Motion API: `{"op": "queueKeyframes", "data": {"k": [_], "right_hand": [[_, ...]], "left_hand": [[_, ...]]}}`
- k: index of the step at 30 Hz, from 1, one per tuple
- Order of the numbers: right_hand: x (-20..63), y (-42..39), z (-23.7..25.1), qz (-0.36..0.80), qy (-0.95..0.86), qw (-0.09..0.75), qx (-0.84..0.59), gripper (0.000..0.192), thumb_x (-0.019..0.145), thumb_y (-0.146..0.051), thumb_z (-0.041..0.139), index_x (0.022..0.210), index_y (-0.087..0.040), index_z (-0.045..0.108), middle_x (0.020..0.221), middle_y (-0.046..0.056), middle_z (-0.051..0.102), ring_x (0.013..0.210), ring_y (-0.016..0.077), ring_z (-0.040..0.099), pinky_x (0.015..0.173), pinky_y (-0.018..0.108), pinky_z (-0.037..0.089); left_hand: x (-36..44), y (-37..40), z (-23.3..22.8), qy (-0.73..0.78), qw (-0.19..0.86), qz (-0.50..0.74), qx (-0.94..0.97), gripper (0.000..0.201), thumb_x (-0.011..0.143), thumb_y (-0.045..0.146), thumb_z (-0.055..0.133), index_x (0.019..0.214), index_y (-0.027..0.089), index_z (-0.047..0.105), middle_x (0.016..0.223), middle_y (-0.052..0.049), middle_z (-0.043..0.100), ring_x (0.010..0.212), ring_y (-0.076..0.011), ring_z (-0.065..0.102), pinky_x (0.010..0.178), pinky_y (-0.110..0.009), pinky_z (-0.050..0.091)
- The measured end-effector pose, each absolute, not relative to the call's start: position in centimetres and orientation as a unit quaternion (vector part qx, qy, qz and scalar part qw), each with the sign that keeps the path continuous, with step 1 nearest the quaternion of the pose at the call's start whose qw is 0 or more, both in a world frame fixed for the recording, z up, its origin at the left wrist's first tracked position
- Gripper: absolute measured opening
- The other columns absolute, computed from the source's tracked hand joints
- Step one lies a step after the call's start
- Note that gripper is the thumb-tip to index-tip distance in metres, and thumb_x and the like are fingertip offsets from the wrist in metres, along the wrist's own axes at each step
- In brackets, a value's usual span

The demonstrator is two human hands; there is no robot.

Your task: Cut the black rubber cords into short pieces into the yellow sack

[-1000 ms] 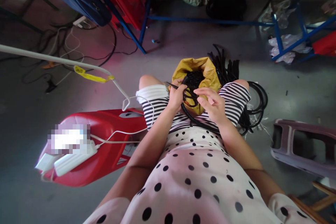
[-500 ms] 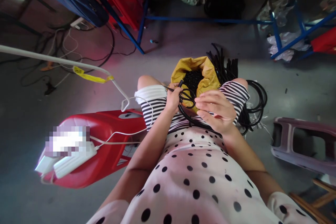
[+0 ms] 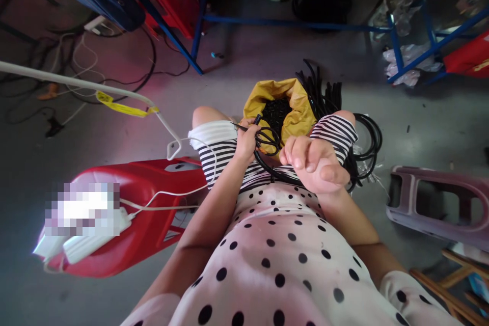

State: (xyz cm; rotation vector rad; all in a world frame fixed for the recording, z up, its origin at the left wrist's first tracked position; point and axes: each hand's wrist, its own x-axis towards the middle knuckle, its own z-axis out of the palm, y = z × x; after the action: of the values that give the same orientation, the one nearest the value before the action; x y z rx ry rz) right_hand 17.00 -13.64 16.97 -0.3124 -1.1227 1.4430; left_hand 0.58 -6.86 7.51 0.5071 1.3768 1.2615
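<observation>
My left hand (image 3: 247,140) is closed around a black corrugated tube (image 3: 258,119) and what look like scissors with large black loop handles (image 3: 269,140). Their dark pointed end sticks out to the left of my fingers. The tube bends down over my lap towards the right. My right hand (image 3: 314,163) is raised over my right thigh, fingers curled in, with nothing visible in it. Between my knees stands a yellow sack (image 3: 300,122), its mouth folded open, holding many short black pieces (image 3: 275,116).
Long black tubes (image 3: 331,97) and coiled ones (image 3: 372,137) lie right of the sack. A red stool (image 3: 153,183) carries white devices with a cable. A purple-grey stool (image 3: 405,193) stands on the right. A white bar (image 3: 76,81) crosses at left; a blue frame (image 3: 298,24) lies ahead.
My right hand has turned over and its spread fingers have curled in. My left hand keeps its hold on the tube and scissors. The whole view has shifted slightly.
</observation>
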Motion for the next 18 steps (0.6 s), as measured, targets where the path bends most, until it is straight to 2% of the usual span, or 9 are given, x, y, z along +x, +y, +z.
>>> {"op": "queueKeyframes", "data": {"k": [4,9,18], "right_hand": [[16.4,-14.0,16.7,0.710,-0.402,0.571,-0.094,0.050,0.076,-0.051,0.090,0.070,-0.028,0.046,0.063,-0.001,0.045,0.067,0.0226,0.044,0.067,0.040,0.053],[15.9,-14.5,16.8,0.743,-0.367,0.551,-0.098,0.052,0.070,-0.042,0.091,0.071,-0.028,0.040,0.064,-0.002,0.040,0.067,0.0224,0.041,0.066,0.039,0.052],[15.9,-14.4,17.3,0.730,-0.392,0.551,-0.101,0.052,0.076,-0.040,0.087,0.074,-0.027,0.037,0.072,0.001,0.049,0.073,0.0229,0.048,0.070,0.041,0.054]], "left_hand": [[0.5,-6.9,7.8,0.590,0.555,0.540,0.229,0.020,0.071,0.019,0.069,0.090,0.022,0.064,0.074,0.005,0.059,0.063,-0.0110,0.056,0.062,-0.022,0.050],[0.5,-7.0,8.0,0.595,0.551,0.537,0.234,0.019,0.072,0.019,0.069,0.090,0.022,0.064,0.074,0.005,0.057,0.066,-0.0128,0.057,0.063,-0.024,0.049],[0.4,-6.9,8.1,0.596,0.543,0.537,0.250,0.016,0.072,0.017,0.067,0.087,0.021,0.066,0.073,0.004,0.056,0.067,-0.0132,0.056,0.064,-0.025,0.049]]}}
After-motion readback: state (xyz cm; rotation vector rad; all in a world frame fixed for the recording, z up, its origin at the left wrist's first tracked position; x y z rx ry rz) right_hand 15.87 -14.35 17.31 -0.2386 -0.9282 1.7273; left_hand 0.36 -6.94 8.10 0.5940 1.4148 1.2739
